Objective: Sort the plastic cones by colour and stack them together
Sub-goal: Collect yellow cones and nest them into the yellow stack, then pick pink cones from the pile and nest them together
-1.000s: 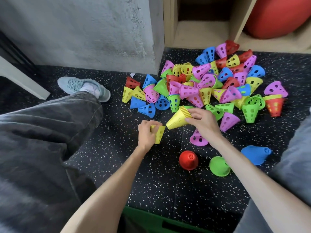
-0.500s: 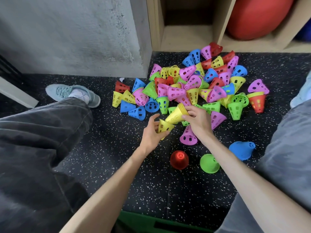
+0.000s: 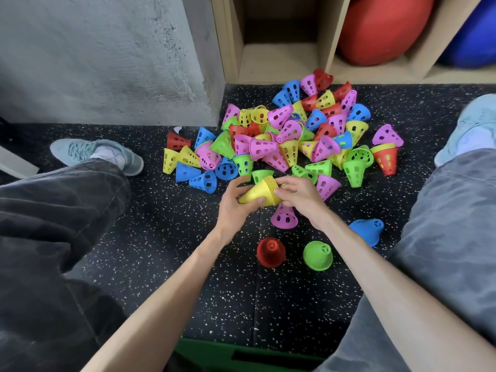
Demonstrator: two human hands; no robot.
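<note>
Gripping the yellow stack from both ends, your left hand curls its fingers round the narrow tip while your right hand pinches the ribbed rims. The stack lies tilted above the speckled floor, at the near edge of the mixed cone pile. Nearer you stand a pink cone, red stack, green stack and blue stack, well apart.
</note>
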